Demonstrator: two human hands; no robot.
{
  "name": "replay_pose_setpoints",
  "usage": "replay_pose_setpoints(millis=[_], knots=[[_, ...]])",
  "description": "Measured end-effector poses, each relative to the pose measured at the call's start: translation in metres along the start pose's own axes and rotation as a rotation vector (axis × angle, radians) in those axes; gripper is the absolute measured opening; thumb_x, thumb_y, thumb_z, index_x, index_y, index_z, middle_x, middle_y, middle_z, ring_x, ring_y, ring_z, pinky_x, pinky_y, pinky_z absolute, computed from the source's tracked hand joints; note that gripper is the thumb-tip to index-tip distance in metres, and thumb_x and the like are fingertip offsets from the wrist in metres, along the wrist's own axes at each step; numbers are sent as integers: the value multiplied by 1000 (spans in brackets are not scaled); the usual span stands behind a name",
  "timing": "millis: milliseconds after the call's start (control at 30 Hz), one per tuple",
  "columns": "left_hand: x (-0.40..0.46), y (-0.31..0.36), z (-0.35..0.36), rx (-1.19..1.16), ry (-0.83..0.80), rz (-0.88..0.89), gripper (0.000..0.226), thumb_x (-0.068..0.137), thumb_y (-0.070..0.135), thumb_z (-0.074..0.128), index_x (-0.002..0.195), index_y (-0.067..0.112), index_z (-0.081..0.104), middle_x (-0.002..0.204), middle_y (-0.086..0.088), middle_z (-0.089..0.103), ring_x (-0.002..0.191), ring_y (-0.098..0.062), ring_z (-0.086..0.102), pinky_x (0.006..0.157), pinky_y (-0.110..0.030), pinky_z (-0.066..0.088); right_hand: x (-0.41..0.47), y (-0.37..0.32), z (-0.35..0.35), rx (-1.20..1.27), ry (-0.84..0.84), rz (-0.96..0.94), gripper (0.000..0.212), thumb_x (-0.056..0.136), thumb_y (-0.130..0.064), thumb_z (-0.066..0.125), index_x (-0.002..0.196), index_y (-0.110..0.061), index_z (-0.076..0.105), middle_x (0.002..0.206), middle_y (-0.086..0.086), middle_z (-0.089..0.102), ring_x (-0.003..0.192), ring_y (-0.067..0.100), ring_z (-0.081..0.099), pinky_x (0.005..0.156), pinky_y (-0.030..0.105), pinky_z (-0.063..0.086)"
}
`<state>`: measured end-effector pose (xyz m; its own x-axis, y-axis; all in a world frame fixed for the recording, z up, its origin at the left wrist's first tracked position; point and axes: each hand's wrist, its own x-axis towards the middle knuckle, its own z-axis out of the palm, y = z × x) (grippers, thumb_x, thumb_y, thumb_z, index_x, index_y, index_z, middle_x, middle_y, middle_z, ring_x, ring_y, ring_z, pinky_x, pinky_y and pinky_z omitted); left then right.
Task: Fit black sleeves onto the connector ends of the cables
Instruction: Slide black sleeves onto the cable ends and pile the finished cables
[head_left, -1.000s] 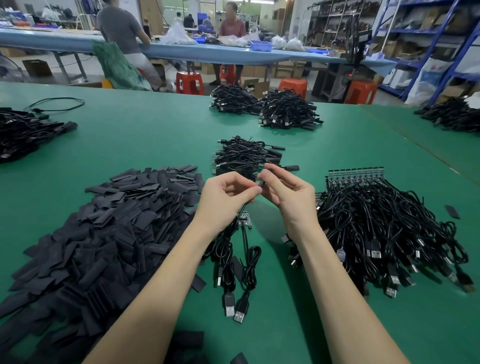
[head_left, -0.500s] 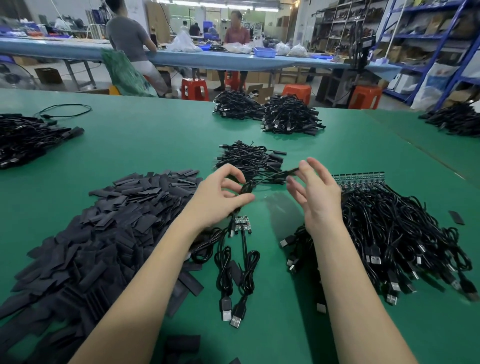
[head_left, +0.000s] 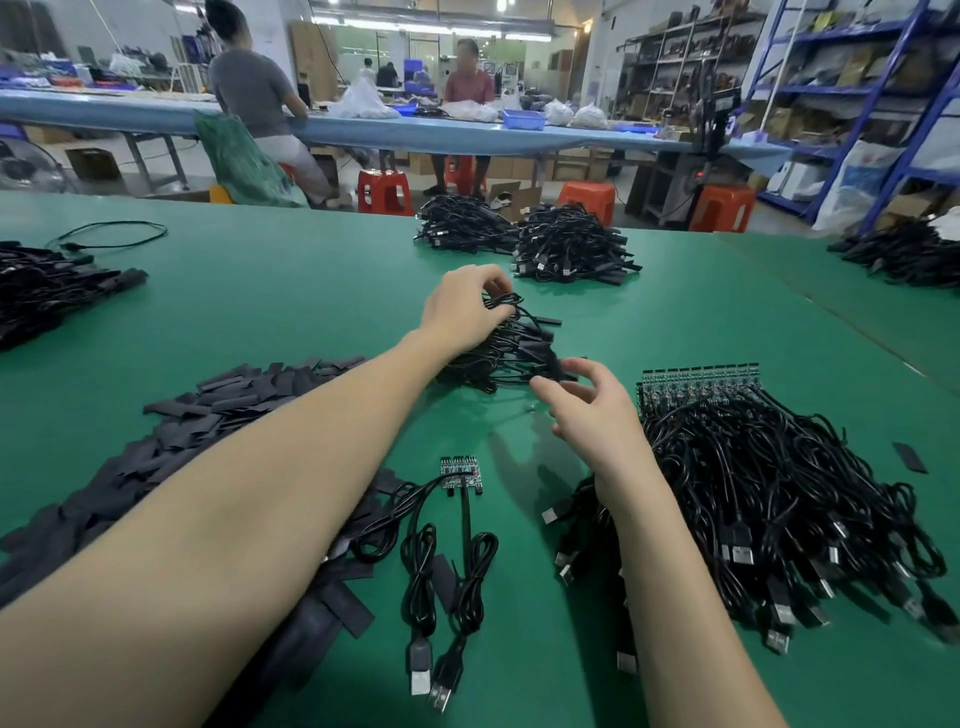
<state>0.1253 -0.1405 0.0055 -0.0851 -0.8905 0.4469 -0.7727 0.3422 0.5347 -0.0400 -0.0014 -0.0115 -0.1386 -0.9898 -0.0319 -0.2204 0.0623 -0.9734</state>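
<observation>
Head view: left hand (head_left: 460, 312) grips a cable on the sleeved pile (head_left: 511, 348), right hand (head_left: 592, 410) open beside it.

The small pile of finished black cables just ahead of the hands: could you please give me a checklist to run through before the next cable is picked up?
1. Left hand rests on the small pile of sleeved black cables: ok.
2. Left fingers released from the cable: cannot tell.
3. Right hand free, fingers spread, holding nothing: ok.
4. Heap of flat black sleeves stocked at the left: ok.
5. Big bundle of unsleeved black cables with green circuit boards at the right: ok.
6. Short strip of three cables lying near, boards bare: ok.
</observation>
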Motion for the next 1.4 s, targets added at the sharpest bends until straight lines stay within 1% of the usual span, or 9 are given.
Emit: replay_pose_setpoints(millis=[267,467,633,800,933,1067,1233,1300,1400], knots=[[-10,-25,34,466,-43,52,29,97,37,61,123,28,70,118,-5,56,120,-27,44,99,-40,36,-1,2,2,-46,-33,-11,31,89,-38,71,118,-31,62,122,-2,67,107,18,66,102,45,51],[-35,-39,28,417,-24,320,48,98,57,49,121,17,66,106,-7,68,105,-28,52,92,-43,46,-2,4,6,-266,-48,-74,21,89,-37,71,107,-28,70,112,-6,71,98,10,66,94,31,50],[-33,-37,30,664,-46,541,39,104,47,43,112,11,57,103,-9,66,101,-31,59,82,-41,45,-2,3,8,-315,-84,-100,13,88,-37,71,98,-28,74,98,-13,73,80,-8,61,74,20,46],[-29,-32,49,729,-29,294,39,107,44,33,119,13,53,118,-7,61,113,-28,54,85,-38,42,-1,6,11,-384,-139,-123,12,89,-36,70,97,-28,75,93,-16,72,84,-5,64,71,17,45],[-36,-17,42,527,29,198,31,104,44,43,100,15,53,103,-4,63,101,-26,57,80,-37,42,0,9,14,-463,-153,-160,10,90,-32,69,94,-26,75,88,-15,72,83,0,65,64,4,39],[-66,-6,18,186,60,-35,35,100,48,48,81,19,48,80,4,57,82,-23,54,70,-36,43,-4,8,19,-599,-272,-161,9,93,-29,66,96,-27,74,89,-10,71,84,7,61,64,14,41],[-114,-10,-10,90,-68,-290,37,94,59,50,75,27,53,75,10,60,74,-13,58,71,-33,44,-9,5,19,-669,-403,-179,12,90,-27,73,100,-34,73,86,-10,72,75,5,62,58,10,43],[-133,-11,-14,36,-37,-339,41,93,61,48,72,27,55,69,11,60,70,-6,56,69,-32,42,-13,5,23,-711,-457,-226,22,89,-27,74,107,-40,72,86,-12,71,73,-2,59,63,13,44],[-144,-7,-15,-33,-27,-395,43,94,60,50,70,25,58,64,12,59,70,-5,57,69,-32,45,-17,8,33,-761,-467,-256,14,89,-29,71,97,-41,73,84,-14,68,82,7,63,78,23,50]])
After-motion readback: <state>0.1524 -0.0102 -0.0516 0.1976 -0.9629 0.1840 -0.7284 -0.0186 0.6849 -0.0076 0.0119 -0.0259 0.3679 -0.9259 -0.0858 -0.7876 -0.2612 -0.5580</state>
